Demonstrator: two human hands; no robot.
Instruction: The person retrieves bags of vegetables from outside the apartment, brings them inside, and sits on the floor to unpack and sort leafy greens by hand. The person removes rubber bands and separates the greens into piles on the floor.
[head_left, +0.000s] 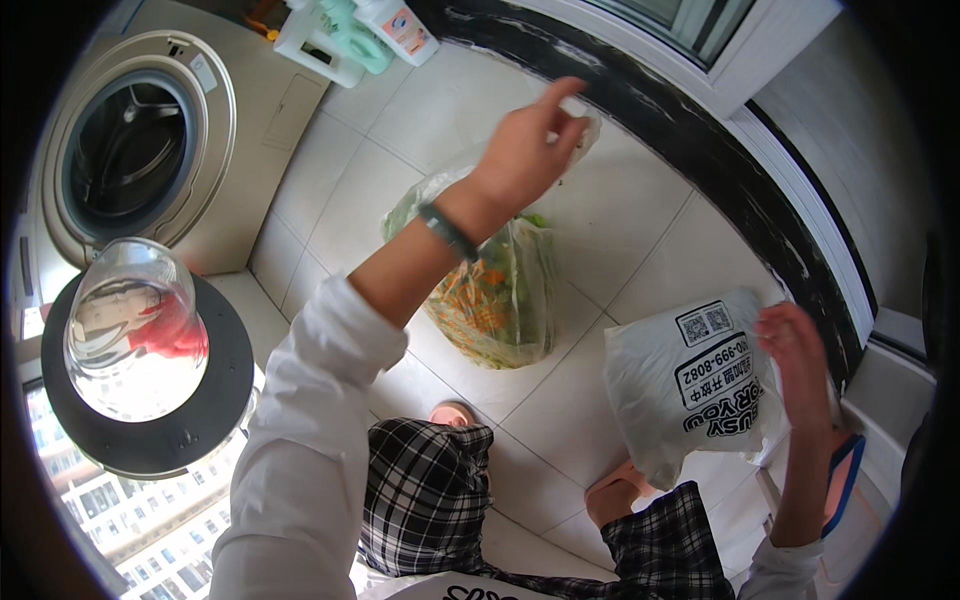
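My left hand (529, 146), with a dark band on its wrist, reaches over a clear plastic bag (499, 300) of leafy green and orange scraps on the floor. Its thumb and forefinger are apart, beside a raised translucent edge of plastic; whether they pinch it is hard to tell. On the right, my right hand (795, 352) is blurred at the far edge of a white plastic bag (649, 375) with black printing. The fingers are bent near that bag, and any grip on it cannot be made out.
A front-loading washing machine (251, 142) with a round door stands at upper left, beside detergent bottles (397, 34). A glass vessel (135, 352) sits on a dark round top at left. Black marble-look skirting (637, 97) curves behind the bags. Slippers (450, 412) are on my feet.
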